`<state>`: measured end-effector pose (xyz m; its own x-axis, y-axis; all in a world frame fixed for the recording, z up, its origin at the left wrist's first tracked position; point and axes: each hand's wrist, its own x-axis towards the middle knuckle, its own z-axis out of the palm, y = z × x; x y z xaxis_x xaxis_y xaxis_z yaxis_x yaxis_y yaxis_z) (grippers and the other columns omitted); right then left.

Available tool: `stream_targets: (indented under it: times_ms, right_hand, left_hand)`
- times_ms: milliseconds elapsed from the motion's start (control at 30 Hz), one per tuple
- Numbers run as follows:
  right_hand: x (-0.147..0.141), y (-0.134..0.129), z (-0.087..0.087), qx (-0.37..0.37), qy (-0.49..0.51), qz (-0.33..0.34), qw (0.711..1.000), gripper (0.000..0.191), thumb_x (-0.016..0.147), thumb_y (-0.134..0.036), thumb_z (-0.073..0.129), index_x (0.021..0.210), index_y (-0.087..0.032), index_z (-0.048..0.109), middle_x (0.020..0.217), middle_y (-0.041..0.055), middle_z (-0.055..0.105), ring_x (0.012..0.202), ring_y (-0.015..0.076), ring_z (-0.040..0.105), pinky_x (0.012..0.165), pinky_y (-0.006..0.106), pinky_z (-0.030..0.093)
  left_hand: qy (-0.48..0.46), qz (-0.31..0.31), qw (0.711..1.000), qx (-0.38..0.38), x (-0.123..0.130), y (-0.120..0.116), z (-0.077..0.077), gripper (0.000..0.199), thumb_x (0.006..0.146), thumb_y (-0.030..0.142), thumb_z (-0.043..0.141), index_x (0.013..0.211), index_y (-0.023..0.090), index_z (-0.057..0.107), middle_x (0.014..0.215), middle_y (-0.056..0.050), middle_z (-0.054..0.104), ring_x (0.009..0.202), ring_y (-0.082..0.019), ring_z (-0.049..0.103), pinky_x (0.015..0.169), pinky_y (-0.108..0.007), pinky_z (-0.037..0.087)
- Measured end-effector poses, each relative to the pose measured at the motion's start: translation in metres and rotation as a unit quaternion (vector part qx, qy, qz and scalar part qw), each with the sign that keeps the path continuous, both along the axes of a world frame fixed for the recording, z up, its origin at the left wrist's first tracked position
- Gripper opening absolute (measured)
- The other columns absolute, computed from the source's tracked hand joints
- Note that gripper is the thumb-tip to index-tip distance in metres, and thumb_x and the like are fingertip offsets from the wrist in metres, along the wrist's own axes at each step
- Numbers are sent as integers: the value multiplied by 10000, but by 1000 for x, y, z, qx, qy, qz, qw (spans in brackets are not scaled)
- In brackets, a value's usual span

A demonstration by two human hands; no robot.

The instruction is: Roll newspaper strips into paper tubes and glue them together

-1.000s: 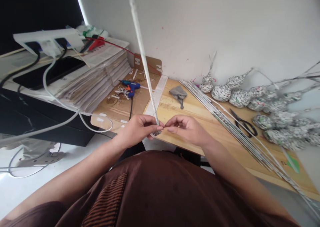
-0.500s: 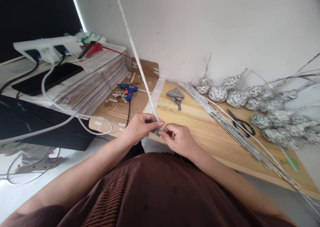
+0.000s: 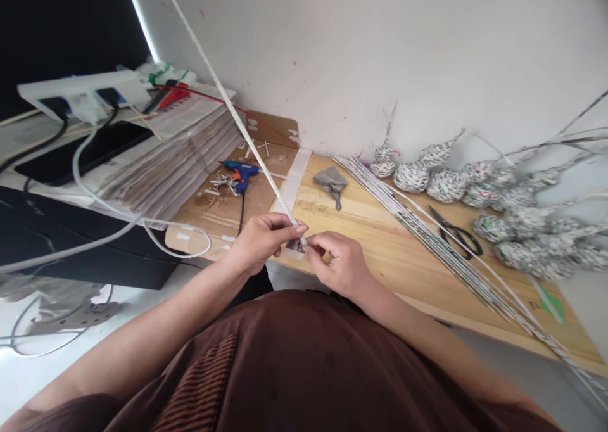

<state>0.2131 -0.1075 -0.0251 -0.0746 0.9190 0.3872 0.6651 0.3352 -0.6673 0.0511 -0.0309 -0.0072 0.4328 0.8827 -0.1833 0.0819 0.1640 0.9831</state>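
Observation:
A long thin rolled paper tube (image 3: 228, 106) slants up and to the left from my hands, past the top of the view. My left hand (image 3: 266, 239) pinches it near its lower end between thumb and fingers. Right beside it, my right hand (image 3: 336, 260) is closed with thumb and forefinger pressed at the tube's very end. Both hands are over the front edge of the wooden table (image 3: 361, 229), just in front of my body. A small dark printed patch (image 3: 295, 246) shows beneath the fingertips; what it belongs to I cannot tell.
A blue glue gun (image 3: 244, 177) lies on cardboard at left, by a newspaper stack (image 3: 199, 140) with a power strip (image 3: 85, 93). A grey cloth (image 3: 330, 182), a bundle of paper tubes (image 3: 408, 226), scissors (image 3: 456, 234) and several woven paper gourds (image 3: 446, 185) are on the table.
The tube's upper part has tilted further to the left. Both hands keep their pinch near its lower end, and the view has shifted slightly.

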Motion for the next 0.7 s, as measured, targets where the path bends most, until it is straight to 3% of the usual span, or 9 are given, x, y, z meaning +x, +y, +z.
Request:
stream_targets:
  times_ms: [100,167,300,433,533,600,700]
  right_hand:
    - [6,-4,-1,27,-82,9,996,171,878,-231,510,868,-202,678,760,63,647,730,180,576,718,312,433]
    - [10,-7,-2,24,-79,11,997,170,872,-224,516,879,-199,684,787,68,657,752,185,580,738,318,435]
    - [9,-3,-1,-72,114,-12,991,163,872,-285,542,906,-180,663,809,55,670,682,148,584,633,270,450]
    - [3,10,-2,-185,301,21,935,199,815,-357,615,804,-159,625,722,26,641,632,124,583,593,247,468]
    - [2,13,-8,-227,346,26,910,158,789,-310,624,748,-159,607,672,2,606,567,97,545,568,239,467]
    - [4,10,-12,-241,333,29,911,137,792,-287,610,748,-157,610,699,10,615,572,97,543,571,244,467]
    - [5,4,-13,-199,275,10,940,136,818,-294,589,836,-164,625,783,39,646,642,120,575,596,257,464]
  left_hand:
    - [-3,5,1000,-3,0,0,-2,285,638,406,773,702,140,690,611,-9,612,460,-56,443,373,-174,294]
    - [-5,10,1000,-5,0,1,-3,292,641,409,773,700,135,688,612,-11,613,458,-54,438,374,-171,299]
    - [-5,15,1000,-5,1,1,-3,302,639,415,772,712,134,690,615,-8,611,455,-52,435,373,-170,301]
    - [-8,-5,1000,-9,3,-1,-4,292,638,409,770,727,140,700,622,-7,613,466,-55,443,377,-171,306]
    - [-5,10,1000,-5,1,0,-3,291,639,410,769,708,138,693,612,-5,608,455,-50,432,380,-174,305]
    - [0,21,1000,-1,-1,2,-3,294,640,414,767,695,138,684,617,-8,612,446,-48,428,376,-177,297]
    - [4,29,1000,2,-3,3,-3,291,642,413,765,679,140,671,609,-7,608,432,-46,422,368,-180,284]
